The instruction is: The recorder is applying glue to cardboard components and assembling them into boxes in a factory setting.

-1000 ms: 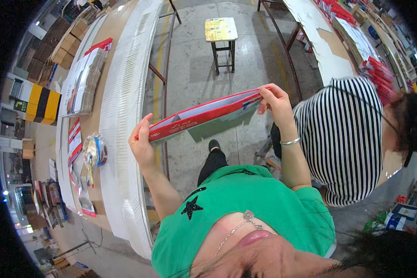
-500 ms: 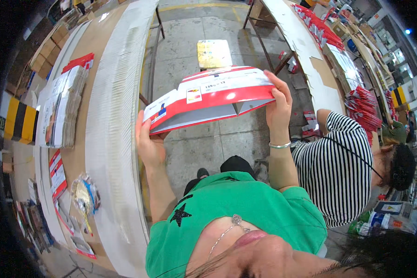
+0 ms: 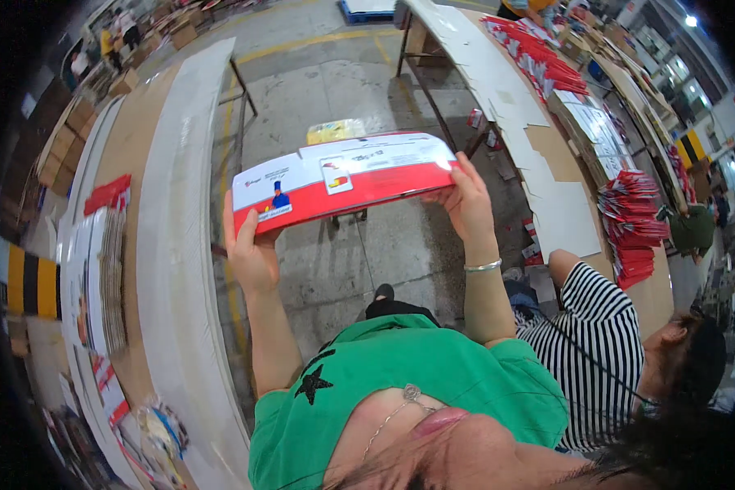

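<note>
A long red and white printed cardboard box (image 3: 384, 181) is held up in front of me, its printed side facing up toward me. My left hand (image 3: 251, 249) grips its left end, thumb on the printed face and fingers at the edge. My right hand (image 3: 470, 200) is closed on the right end, thumb along the top corner. The fingers under the box are partly hidden. Behind the box, a yellow and white block-like bundle (image 3: 335, 131) shows only its upper part.
On the left table (image 3: 184, 212) stand a stack of flat printed cartons (image 3: 110, 278) and a tape roll (image 3: 162, 433). The right table (image 3: 559, 208) bears red folded packs (image 3: 631, 220). A person in a striped shirt (image 3: 588, 343) is close on my right.
The box has tilted so that its printed face shows more and its open hollow side is out of sight. Both hands moved slightly left with it; the whole view shifted.
</note>
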Motion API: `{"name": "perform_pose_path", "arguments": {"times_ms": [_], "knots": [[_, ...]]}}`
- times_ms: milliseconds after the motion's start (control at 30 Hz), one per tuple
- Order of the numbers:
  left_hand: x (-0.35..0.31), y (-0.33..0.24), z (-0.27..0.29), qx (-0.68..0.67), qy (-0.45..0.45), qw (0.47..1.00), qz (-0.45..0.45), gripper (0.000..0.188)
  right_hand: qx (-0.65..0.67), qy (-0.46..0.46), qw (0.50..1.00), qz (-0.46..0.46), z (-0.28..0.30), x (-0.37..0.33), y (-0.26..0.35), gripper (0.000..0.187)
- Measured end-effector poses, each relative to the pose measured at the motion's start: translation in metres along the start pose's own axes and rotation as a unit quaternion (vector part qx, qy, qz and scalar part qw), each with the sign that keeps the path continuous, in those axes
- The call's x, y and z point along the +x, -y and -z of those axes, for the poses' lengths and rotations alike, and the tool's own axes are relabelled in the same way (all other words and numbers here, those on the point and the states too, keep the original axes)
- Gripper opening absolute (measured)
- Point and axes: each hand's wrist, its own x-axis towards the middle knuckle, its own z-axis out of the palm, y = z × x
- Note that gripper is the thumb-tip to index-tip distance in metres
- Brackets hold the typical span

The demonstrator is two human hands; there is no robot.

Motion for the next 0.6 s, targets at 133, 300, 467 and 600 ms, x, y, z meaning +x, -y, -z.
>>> {"name": "perform_pose_path", "arguments": {"times_ms": [133,300,467,600], "knots": [[0.037,0.047,0.002,0.037,0.021,0.998,0.052,0.044,-0.003,0.040,0.986,-0.160,0.065,0.039,-0.029,0.023],[0.046,0.122,0.016,0.135,0.039,0.960,0.241,0.037,0.076,-0.128,0.963,-0.224,0.140,0.042,-0.084,0.021],[0.046,0.151,0.008,0.278,0.054,0.896,0.342,0.048,0.120,-0.338,0.926,-0.123,0.269,-0.006,-0.110,0.018],[0.045,0.161,-0.002,0.337,0.100,0.891,0.287,0.043,0.192,-0.400,0.893,0.076,0.338,-0.019,-0.100,0.031]]}}
